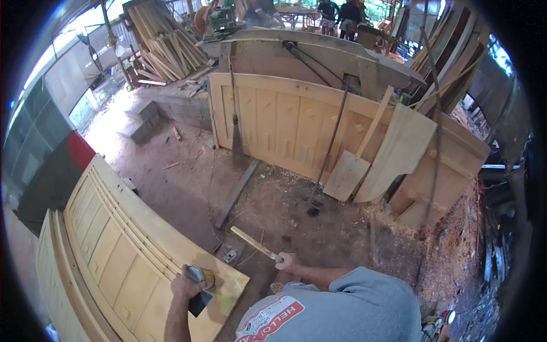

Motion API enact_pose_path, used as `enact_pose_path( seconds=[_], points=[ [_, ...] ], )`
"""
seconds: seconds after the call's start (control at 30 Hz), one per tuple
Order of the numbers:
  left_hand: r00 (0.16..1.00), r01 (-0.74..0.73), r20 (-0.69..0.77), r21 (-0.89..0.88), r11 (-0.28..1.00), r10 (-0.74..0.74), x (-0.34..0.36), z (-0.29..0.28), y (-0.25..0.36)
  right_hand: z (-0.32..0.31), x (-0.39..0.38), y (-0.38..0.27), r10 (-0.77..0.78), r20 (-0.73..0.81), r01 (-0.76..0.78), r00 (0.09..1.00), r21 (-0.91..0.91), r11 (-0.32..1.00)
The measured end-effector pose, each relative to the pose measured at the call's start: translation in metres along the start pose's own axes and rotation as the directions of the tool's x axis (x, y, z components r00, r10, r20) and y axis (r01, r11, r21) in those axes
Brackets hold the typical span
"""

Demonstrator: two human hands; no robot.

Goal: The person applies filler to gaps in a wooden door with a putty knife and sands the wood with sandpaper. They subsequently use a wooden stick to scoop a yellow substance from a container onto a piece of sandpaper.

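Note:
My left hand [184, 286] is closed round a small open tin can [208, 278] with a yellowish side. It holds the can over the near end of a paneled yellow wooden door or headboard piece [122, 256], beside a dark square patch [199, 304]. My right hand [288, 263] grips one end of a slim, flat yellowish stick [250, 240], which points away to the upper left over the dirt floor. Something pale or silvery shows on the stick near my fingers; its kind is unclear.
A dark plank [237, 194] and a power outlet box [229, 256] with a cord lie on the ground. Farther off, a broom [237, 142] leans against a long wooden panel [279, 114]. Loose boards [399, 151] lean at the right, and people [347, 20] stand far back.

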State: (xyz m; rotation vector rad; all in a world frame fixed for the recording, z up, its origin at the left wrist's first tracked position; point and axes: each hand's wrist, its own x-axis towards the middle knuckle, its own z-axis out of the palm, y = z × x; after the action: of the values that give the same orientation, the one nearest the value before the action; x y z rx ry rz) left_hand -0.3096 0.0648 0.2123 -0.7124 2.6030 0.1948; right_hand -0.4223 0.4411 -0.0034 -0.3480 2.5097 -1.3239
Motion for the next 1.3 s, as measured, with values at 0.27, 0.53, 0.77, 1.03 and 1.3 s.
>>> enact_pose_path(
  seconds=[0.27,0.53,0.77,1.03,1.3],
  points=[
    [1.000,-0.013,-0.017,0.025,1.000,0.014,0.000,0.004,-0.008,0.016,0.000,0.012,0.005,-0.064,-0.007,0.998,-0.027,1.000],
    [0.994,-0.109,0.012,0.057,0.992,0.108,-0.001,-0.010,-0.011,0.024,-0.022,0.003,-0.004,-0.073,0.001,0.997,-0.036,0.999],
    [0.975,-0.209,0.039,-0.200,0.957,0.221,0.028,-0.011,-0.046,0.034,-0.039,0.011,0.121,-0.032,-0.123,0.992,-0.071,0.990],
    [0.980,-0.192,-0.129,-0.819,0.541,0.152,0.073,0.008,-0.117,0.028,-0.047,0.003,0.169,-0.039,-0.172,0.985,-0.109,0.979],
    [0.996,-0.072,-0.075,-0.995,0.074,-0.050,0.116,0.026,-0.174,0.016,-0.067,0.005,0.269,-0.098,-0.279,0.958,-0.117,0.953]
  ],
)
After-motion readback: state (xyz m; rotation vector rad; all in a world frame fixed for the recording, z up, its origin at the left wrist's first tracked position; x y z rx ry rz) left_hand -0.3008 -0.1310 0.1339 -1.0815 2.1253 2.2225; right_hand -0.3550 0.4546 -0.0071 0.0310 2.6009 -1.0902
